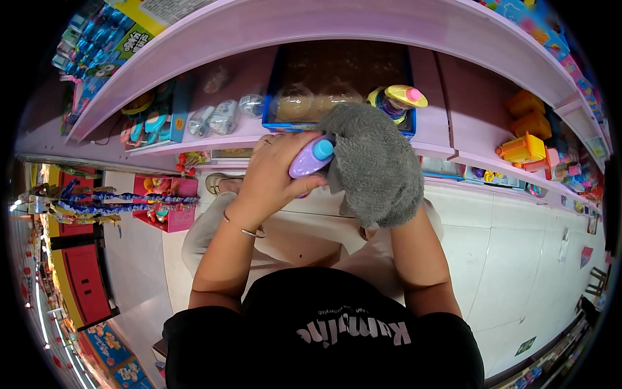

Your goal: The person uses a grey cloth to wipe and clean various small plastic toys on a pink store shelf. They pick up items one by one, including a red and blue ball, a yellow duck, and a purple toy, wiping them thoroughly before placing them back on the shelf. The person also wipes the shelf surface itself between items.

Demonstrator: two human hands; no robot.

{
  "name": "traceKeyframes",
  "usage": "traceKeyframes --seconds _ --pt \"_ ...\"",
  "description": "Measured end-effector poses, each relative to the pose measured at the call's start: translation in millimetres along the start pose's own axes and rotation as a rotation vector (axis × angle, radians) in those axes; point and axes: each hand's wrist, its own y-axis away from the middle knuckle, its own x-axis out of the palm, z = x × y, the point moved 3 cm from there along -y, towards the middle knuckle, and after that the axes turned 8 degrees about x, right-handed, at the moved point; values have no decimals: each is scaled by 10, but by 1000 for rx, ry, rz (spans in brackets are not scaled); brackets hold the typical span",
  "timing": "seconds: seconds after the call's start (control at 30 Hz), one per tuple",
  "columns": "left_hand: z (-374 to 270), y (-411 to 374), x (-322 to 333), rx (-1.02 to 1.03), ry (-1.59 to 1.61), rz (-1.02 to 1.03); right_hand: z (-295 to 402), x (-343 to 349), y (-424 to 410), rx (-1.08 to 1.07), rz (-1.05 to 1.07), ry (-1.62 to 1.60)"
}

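My left hand (272,170) grips a purple plastic toy (307,164) with a round blue knob, holding it just in front of the pink shelf. A grey terry cloth (379,165) covers my right hand and hides its fingers. One edge of the cloth meets the toy's right side. Behind the hands, a blue-edged display box (412,127) sits on the shelf with clear round plastic packaging (294,103) inside. At its right end stands a similar toy with a yellow top (401,95) and a pink knob.
Several wrapped balls (224,116) lie on the shelf left of the box. A box of turquoise and pink toys (156,121) stands further left. Yellow toy vehicles (522,148) are at the right. A pink bin (182,223) of toys stands on the floor. The upper shelf board (311,22) overhangs.
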Motion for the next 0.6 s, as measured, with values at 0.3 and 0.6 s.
traceKeyframes --seconds 0.3,0.6 --pt "10 -32 25 -20 -482 214 121 257 -57 -63 -26 94" --pt "-66 -23 108 6 -464 170 59 265 -84 -48 9 -42"
